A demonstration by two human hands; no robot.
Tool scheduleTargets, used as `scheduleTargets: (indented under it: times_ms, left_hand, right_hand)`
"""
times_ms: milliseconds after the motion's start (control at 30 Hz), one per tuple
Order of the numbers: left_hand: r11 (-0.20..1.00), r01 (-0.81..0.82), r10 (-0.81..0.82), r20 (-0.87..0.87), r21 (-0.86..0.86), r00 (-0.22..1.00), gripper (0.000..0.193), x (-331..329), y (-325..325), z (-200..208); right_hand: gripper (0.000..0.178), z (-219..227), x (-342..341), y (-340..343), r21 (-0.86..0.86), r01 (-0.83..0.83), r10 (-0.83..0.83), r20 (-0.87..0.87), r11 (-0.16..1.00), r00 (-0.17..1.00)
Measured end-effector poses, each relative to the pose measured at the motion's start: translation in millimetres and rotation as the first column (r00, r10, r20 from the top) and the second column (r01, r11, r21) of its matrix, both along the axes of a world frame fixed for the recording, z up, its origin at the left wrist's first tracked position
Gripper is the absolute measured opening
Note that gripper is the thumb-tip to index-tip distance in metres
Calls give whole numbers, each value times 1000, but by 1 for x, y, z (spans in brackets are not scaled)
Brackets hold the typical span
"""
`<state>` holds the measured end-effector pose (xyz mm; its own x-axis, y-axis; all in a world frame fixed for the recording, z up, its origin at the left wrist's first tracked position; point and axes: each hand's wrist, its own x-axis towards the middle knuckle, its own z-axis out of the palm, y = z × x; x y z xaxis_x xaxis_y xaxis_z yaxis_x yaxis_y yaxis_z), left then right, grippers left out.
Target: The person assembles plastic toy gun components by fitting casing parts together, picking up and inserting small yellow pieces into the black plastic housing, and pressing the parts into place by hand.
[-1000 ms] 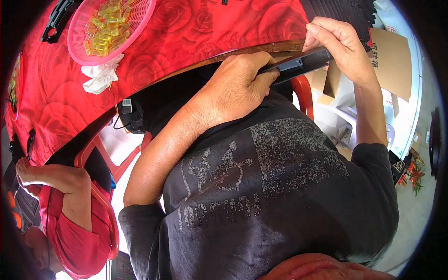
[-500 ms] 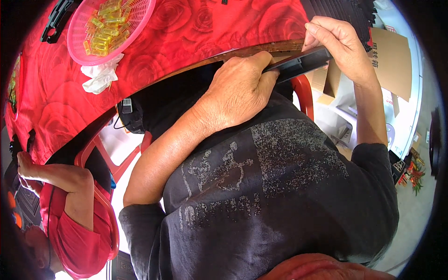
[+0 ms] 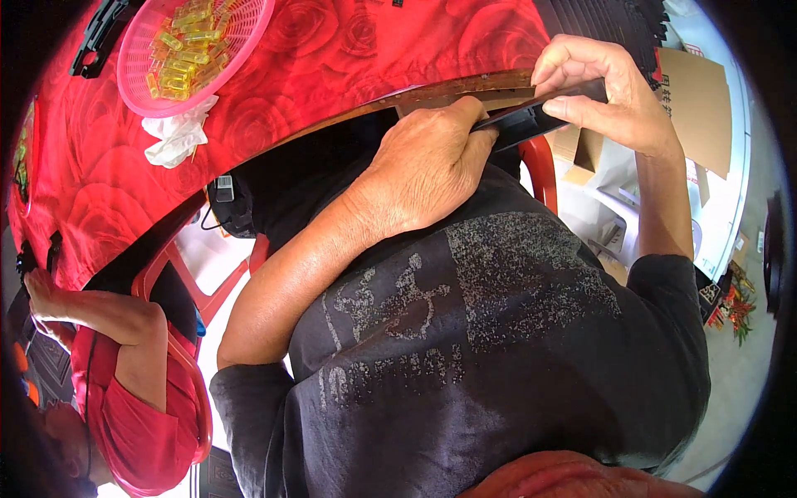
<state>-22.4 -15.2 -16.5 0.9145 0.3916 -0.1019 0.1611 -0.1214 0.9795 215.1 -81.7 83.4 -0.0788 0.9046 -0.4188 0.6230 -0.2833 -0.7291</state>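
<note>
1. Black plastic part [image 3: 525, 122] is held slantwise at the near edge of a red-clothed table [image 3: 320, 79], in front of the person's dark shirt [image 3: 531, 282].
2. Far left, a co-worker [image 3: 137, 423] in a red top sits near the table.
3. Another black piece [image 3: 93, 51] lies near a pink basket [image 3: 243, 51] of yellow transparent pieces [image 3: 191, 56]; crumpled white tissue [image 3: 176, 137] sits beside the rim.
4. Left hand [image 3: 436, 162] is closed round the part's left end, thumb lying along it.
5. Right hand [image 3: 618, 100] holds the other end narrowly, thumb on the near side, fingers curled on the far side.
6. Beyond it lie stacked black pieces [image 3: 599, 23]; brown cardboard [image 3: 696, 124] shows farther right.
</note>
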Motion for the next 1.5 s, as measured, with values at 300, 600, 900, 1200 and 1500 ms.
scheduleTargets:
  times_ms: [300, 600, 900, 1200, 1500]
  left_hand:
    - [999, -21, 19, -60, -25, 998, 25, 3, -1, 3]
    - [995, -88, 91, -102, 35, 991, 33, 4, -2, 14]
    - [998, -37, 27, -202, -48, 979, 57, 9, 1, 18]
    - [994, -30, 9, -196, -107, 981, 49, 13, -2, 15]
    - [983, -109, 89, -136, -150, 987, 56, 18, -8, 10]
  right_hand:
    - [19, -3, 4, 0, 20, -53, 52, 12, 998, 999]
    - [18, 0, -4, 3, 12, -79, 79, -3, 997, 997]
    - [25, 7, -5, 6, 55, -167, 171, -75, 984, 982]
    - [36, 10, -7, 6, 13, -158, 158, -113, 987, 981]
    - [31, 9, -8, 2, 99, -185, 190, -44, 978, 981]
